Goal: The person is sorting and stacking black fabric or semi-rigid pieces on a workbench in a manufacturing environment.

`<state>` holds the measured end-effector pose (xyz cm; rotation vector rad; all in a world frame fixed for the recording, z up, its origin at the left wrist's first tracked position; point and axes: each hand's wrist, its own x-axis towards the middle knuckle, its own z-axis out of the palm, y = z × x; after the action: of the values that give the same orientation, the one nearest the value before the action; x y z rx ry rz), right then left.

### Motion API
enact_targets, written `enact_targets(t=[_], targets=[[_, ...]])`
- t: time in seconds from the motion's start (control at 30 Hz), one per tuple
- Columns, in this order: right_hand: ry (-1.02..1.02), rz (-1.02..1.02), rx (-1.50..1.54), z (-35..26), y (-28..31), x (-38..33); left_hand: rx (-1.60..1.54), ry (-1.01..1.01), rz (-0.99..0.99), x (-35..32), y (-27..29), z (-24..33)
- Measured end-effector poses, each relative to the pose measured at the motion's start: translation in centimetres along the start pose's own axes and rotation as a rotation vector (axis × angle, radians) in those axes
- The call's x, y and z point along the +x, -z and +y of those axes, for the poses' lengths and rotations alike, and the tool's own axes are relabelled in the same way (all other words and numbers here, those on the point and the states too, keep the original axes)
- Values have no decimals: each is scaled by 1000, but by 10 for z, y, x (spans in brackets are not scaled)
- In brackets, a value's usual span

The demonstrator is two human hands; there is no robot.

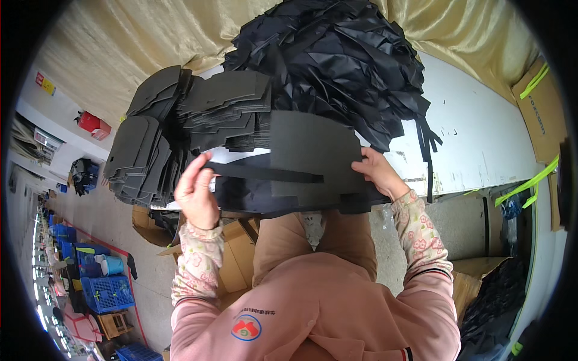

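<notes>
The left hand has its fingers curled up and pinched on the left end of a narrow black strip, thumb side toward the person, the strip running rightward from the pinch across the front of a dark grey panel. The right hand grips the right edge of that same panel: its fingers are pressed together along the edge, with the thumb hidden behind or under the material, so how it closes there cannot be told. The panel is a flat cut piece with one rounded far corner, held just above the near edge of a white table, between the two hands and in the middle of the view. Under it lies a larger black sheet that juts over the table edge toward the person.

Just beyond the panel, to the far left, stand stacks of grey cut pieces, fanned and leaning. Farther off and to the right rises a heap of black fabric offcuts, some strips trailing down over the table. Behind it all hangs a yellowish curtain.

Both forearms wear floral sleeves. Cardboard boxes sit below the table near the knees, and blue crates stand on the floor at the far left.
</notes>
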<state>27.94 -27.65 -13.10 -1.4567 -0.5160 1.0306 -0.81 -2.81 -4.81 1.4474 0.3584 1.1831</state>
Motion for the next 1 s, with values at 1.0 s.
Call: enact_targets(t=[1.0], targets=[[-30, 243, 101, 75, 74, -30, -1085, 1410, -92, -167, -138, -128]])
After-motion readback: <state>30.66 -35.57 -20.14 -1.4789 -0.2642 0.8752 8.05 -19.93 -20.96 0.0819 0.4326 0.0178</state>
